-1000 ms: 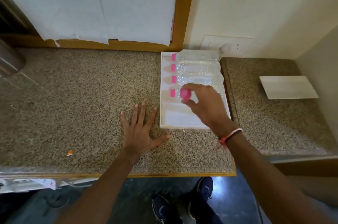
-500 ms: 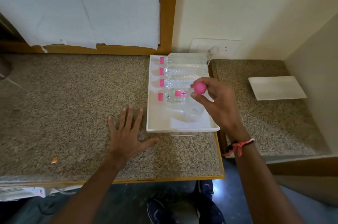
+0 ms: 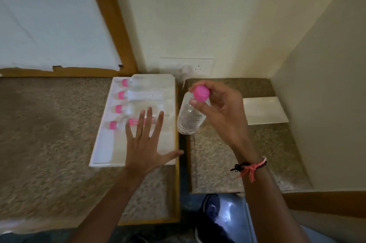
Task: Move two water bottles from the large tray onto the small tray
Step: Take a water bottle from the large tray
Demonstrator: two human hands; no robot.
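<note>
Bare counter (image 3: pixel 221 155) before small tray (image 3: pixel 265 111)

The person is wearing no sleeves on either bare forearm, a knotted orange-and-black thread band (image 3: pixel 250 167) just behind the right hand (image 3: pixel 221 116), and dark blue shoes (image 3: pixel 210 206).

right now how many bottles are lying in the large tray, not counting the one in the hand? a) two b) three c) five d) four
d: four pink-capped bottles lie in the large tray, the nearest partly under the open left hand, while the right hand holds a fifth bottle by its pink cap, off to the right of the tray.
</note>
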